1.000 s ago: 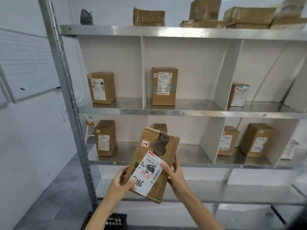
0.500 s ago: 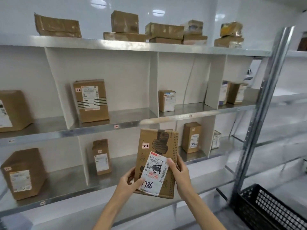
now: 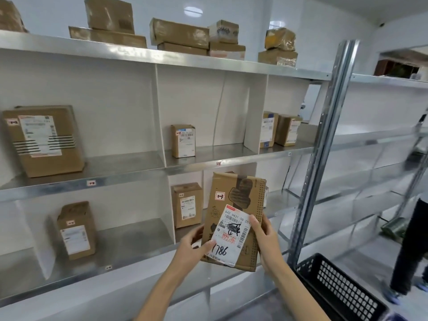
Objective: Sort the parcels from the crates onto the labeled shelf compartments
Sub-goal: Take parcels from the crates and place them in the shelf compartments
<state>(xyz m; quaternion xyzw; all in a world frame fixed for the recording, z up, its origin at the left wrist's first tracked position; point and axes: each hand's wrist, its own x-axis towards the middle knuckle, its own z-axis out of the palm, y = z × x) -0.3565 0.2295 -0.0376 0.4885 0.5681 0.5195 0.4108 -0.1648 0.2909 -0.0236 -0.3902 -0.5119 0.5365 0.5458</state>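
I hold a flat brown cardboard parcel (image 3: pixel 240 198) upright in front of the metal shelf (image 3: pixel 129 172). It carries a white shipping label with "1786" written on it and a small red-framed tag. My left hand (image 3: pixel 192 249) grips its lower left edge, thumb on the label. My right hand (image 3: pixel 266 237) clasps its right edge. The parcel hangs before the lower row, below a shelf-edge label (image 3: pixel 218 163). A black crate (image 3: pixel 340 290) sits on the floor at lower right.
Brown parcels stand in the compartments: a large one (image 3: pixel 44 140) upper left, a small one (image 3: pixel 183 141) in the middle, two (image 3: pixel 280 129) at right. More are stacked on top (image 3: pixel 180 34). A steel upright (image 3: pixel 324 144) rises at right; a person's leg (image 3: pixel 410 246) stands beyond it.
My view has swung to the right along the shelf, bringing the steel upright and black crate into sight. The parcel stays held in both hands, now slightly higher and nearer the middle column.
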